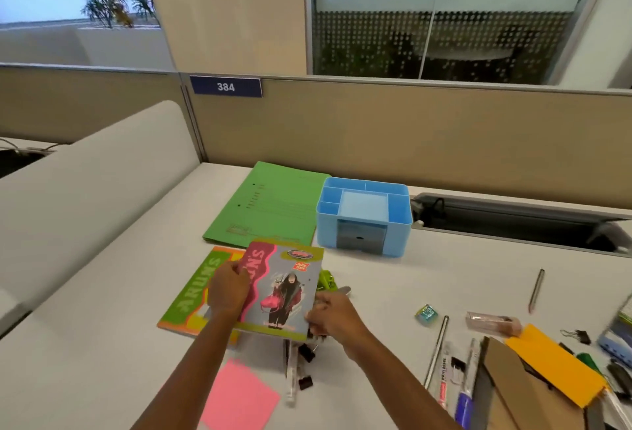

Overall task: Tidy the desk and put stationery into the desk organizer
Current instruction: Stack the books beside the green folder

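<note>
Both my hands hold a grey and pink notebook (287, 289) with a figure on its cover, lifted a little above the desk. My left hand (228, 291) grips its left edge and my right hand (330, 313) grips its lower right edge. Under it to the left lies a green and orange notebook (191, 296). The blue desk organizer (364, 216) stands behind, its top compartments empty. A green stapler (326, 279) and black binder clips (306, 354) lie partly hidden under the held notebook.
A green folder (270, 204) lies left of the organizer. Pink paper (239, 395) sits near the front edge. To the right lie a pencil (536, 289), a sharpener (426, 314), markers (444, 378), an eraser case (492, 323), a yellow envelope (554, 361) and cardboard (519, 392). A cable slot (513, 221) opens at back right.
</note>
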